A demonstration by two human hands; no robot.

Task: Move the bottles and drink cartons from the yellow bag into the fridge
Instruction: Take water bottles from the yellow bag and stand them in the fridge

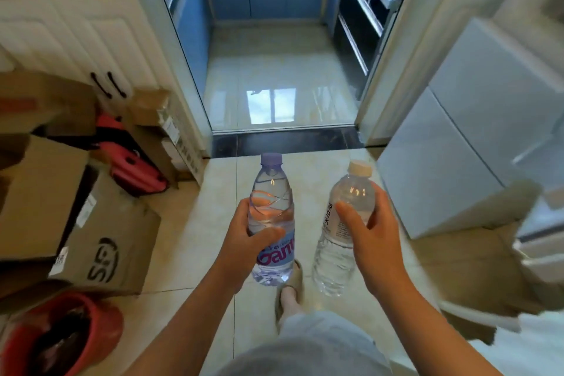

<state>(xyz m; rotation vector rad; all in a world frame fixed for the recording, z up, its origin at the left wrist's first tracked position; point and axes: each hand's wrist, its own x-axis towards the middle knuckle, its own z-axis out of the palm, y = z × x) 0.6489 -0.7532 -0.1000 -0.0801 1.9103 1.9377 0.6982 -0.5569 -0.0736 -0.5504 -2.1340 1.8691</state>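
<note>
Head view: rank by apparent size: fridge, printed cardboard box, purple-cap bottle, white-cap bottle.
1. fridge
2. cardboard box
3. purple-cap bottle and white-cap bottle: they look alike, so not ranked. Both are nearest the camera, which inflates them.

Glossy tiled floor [189,241], cardboard boxes [106,241], fridge [470,143], slippered foot [290,293]

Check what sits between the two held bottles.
Head view: the purple-capped bottle and the white-capped bottle are apart; the gap shows only floor tile and, lower, the person's slippered foot.
</note>
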